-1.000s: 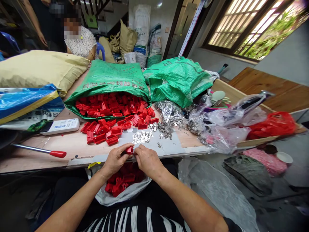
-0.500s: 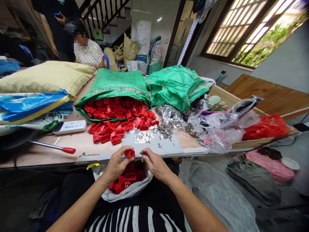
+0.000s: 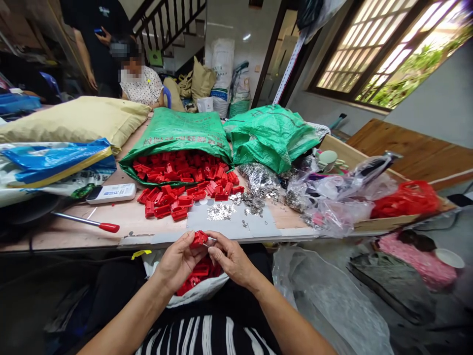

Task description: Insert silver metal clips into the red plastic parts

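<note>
Between the thumb and fingers of my left hand (image 3: 181, 260) is a red plastic part (image 3: 200, 238), held above the lap. My right hand (image 3: 231, 256) is pinched close against that part's right side, with a small thin metal piece (image 3: 207, 245) at its fingertips, too small to make out fully. Below both hands a white sack (image 3: 197, 295) sits open on my lap, with more red plastic parts (image 3: 201, 271) inside, partly hidden by the hands. Small silvery metal pieces (image 3: 220, 212) lie on a grey sheet (image 3: 195, 224) at the table's front edge.
A green sack (image 3: 188, 128) spills red parts (image 3: 162, 202) onto the table. Another green sack (image 3: 262, 133), clear plastic bags (image 3: 338, 212) and a red bag (image 3: 406, 199) stand rightward. A red-tipped lever (image 3: 109, 227) juts out at left. Two people are beyond the table.
My right hand has moved left and its fingertips now meet the red part. My left hand has turned, tilting the part. The view has shifted slightly.
</note>
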`<state>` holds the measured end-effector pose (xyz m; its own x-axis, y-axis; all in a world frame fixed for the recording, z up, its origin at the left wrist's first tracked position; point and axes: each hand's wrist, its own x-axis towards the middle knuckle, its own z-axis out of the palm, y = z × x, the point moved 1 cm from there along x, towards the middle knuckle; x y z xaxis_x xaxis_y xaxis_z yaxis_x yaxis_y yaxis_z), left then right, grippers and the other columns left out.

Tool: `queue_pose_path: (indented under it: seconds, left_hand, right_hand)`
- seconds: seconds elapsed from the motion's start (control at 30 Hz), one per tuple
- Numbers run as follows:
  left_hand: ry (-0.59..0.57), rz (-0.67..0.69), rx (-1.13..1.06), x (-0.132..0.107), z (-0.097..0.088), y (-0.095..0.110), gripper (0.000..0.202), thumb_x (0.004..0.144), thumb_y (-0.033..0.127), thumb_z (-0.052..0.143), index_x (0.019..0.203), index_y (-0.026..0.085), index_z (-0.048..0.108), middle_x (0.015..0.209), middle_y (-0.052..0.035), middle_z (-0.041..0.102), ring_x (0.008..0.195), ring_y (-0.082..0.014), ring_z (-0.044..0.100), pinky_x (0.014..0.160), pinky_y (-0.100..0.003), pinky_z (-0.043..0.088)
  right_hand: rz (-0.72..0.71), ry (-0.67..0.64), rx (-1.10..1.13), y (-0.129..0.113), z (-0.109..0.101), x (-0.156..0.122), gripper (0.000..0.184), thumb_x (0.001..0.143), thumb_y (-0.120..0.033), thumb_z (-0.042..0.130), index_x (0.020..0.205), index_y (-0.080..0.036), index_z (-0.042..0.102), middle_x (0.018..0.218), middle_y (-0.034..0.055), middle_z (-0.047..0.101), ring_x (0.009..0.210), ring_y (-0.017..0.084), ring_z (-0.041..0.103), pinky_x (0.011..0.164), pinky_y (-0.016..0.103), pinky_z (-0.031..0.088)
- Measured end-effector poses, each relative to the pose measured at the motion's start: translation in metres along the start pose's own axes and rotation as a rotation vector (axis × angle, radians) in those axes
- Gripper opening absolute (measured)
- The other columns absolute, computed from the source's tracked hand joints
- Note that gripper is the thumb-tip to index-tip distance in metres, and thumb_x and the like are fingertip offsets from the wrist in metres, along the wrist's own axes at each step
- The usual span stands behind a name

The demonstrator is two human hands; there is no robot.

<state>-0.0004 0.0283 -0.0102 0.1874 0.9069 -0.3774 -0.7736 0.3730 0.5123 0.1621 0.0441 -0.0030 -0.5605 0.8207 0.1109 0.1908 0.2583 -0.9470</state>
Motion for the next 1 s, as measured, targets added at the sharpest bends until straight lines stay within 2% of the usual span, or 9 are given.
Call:
queue_pose_path:
  seconds: [0.3, 0.43, 0.6, 0.73, 0.8, 0.87, 1.0]
  left_hand:
    - [0.066, -0.05, -0.108, -0.001, 0.008, -0.006, 0.016, 0.092, 0.013, 0.046, 0.086, 0.012, 0.06, 0.086, -0.0105, 0.074, 0.082, -0.0219, 0.073, 0.079, -0.034, 0.058]
    - [0.087, -0.032, -0.127, 0.0, 0.006, -0.009, 0.016, 0.091, 0.011, 0.046, 0.084, 0.012, 0.06, 0.084, -0.0094, 0.074, 0.079, -0.0207, 0.073, 0.079, -0.034, 0.058]
    - [0.065, -0.047, -0.093, 0.001, 0.003, -0.014, 0.008, 0.086, 0.014, 0.056, 0.08, 0.013, 0.06, 0.085, -0.0088, 0.073, 0.081, -0.0208, 0.072, 0.091, -0.039, 0.054]
    - [-0.04, -0.015, 0.089, 0.0, -0.001, -0.011, 0.013, 0.079, 0.02, 0.068, 0.073, 0.016, 0.057, 0.081, -0.0046, 0.071, 0.082, -0.0183, 0.069, 0.09, -0.036, 0.051]
    - [-0.072, 0.06, 0.324, 0.0, -0.006, -0.004, 0.017, 0.076, 0.023, 0.071, 0.07, 0.016, 0.057, 0.081, -0.0036, 0.069, 0.079, -0.0152, 0.066, 0.082, -0.029, 0.051]
    - [-0.041, 0.219, 0.585, 0.001, -0.012, 0.005, 0.015, 0.073, 0.023, 0.074, 0.072, 0.016, 0.06, 0.087, -0.0035, 0.068, 0.079, -0.0134, 0.062, 0.076, -0.023, 0.048]
    - [0.077, 0.565, 0.881, 0.009, -0.019, 0.026, 0.011, 0.071, 0.023, 0.073, 0.078, 0.019, 0.066, 0.092, -0.0042, 0.067, 0.089, -0.0177, 0.06, 0.084, -0.026, 0.045]
  right_hand:
    - [0.031, 0.027, 0.063, -0.002, -0.001, 0.0, 0.031, 0.093, -0.033, 0.048, 0.121, -0.019, 0.053, 0.065, -0.0046, 0.051, 0.055, 0.008, 0.047, 0.056, 0.021, 0.04]
    - [0.014, 0.067, 0.05, -0.001, 0.0, 0.001, 0.026, 0.093, -0.035, 0.049, 0.11, -0.018, 0.058, 0.067, -0.004, 0.049, 0.056, 0.008, 0.045, 0.056, 0.021, 0.038]
    - [0.09, 0.145, 0.247, 0.011, 0.003, 0.005, 0.035, 0.094, -0.048, 0.043, 0.086, -0.017, 0.057, 0.055, -0.0069, 0.033, 0.047, 0.007, 0.028, 0.046, 0.021, 0.024]
    - [0.156, 0.088, 0.323, 0.02, 0.002, 0.003, 0.04, 0.091, -0.054, 0.045, 0.087, -0.016, 0.059, 0.055, -0.0064, 0.037, 0.048, 0.007, 0.028, 0.045, 0.021, 0.023]
    - [0.166, 0.064, 0.299, 0.023, -0.001, 0.0, 0.042, 0.09, -0.055, 0.045, 0.093, -0.016, 0.061, 0.055, -0.0055, 0.04, 0.049, 0.008, 0.031, 0.045, 0.021, 0.024]
    - [0.166, 0.068, 0.27, 0.027, -0.004, -0.004, 0.042, 0.091, -0.054, 0.045, 0.097, -0.016, 0.062, 0.056, -0.005, 0.041, 0.05, 0.008, 0.033, 0.046, 0.021, 0.025]
    - [0.178, 0.116, 0.252, 0.034, -0.009, -0.01, 0.043, 0.091, -0.053, 0.045, 0.1, -0.015, 0.063, 0.055, -0.0054, 0.04, 0.049, 0.008, 0.033, 0.046, 0.021, 0.025]
